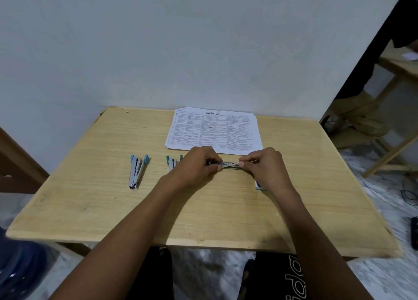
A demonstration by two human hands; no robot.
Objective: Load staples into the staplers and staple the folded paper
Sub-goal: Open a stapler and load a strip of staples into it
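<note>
A metal stapler (pixel 228 164) lies sideways between my hands at the table's middle. My left hand (pixel 199 164) grips its left end with curled fingers. My right hand (pixel 264 166) pinches its right end, where a strip of staples seems to sit; I cannot tell for sure. A light-blue stapler (pixel 136 172) lies on the table to the left. A green stapler (pixel 173 161) lies beside my left wrist, partly hidden. The printed paper (pixel 214 130) lies flat at the table's far edge.
The wooden table (pixel 101 209) stands against a white wall. A small staple box (pixel 259 185) peeks out beside my right wrist. Another wooden table and a person's legs are at the far right. A blue container (pixel 18 265) sits on the floor at left.
</note>
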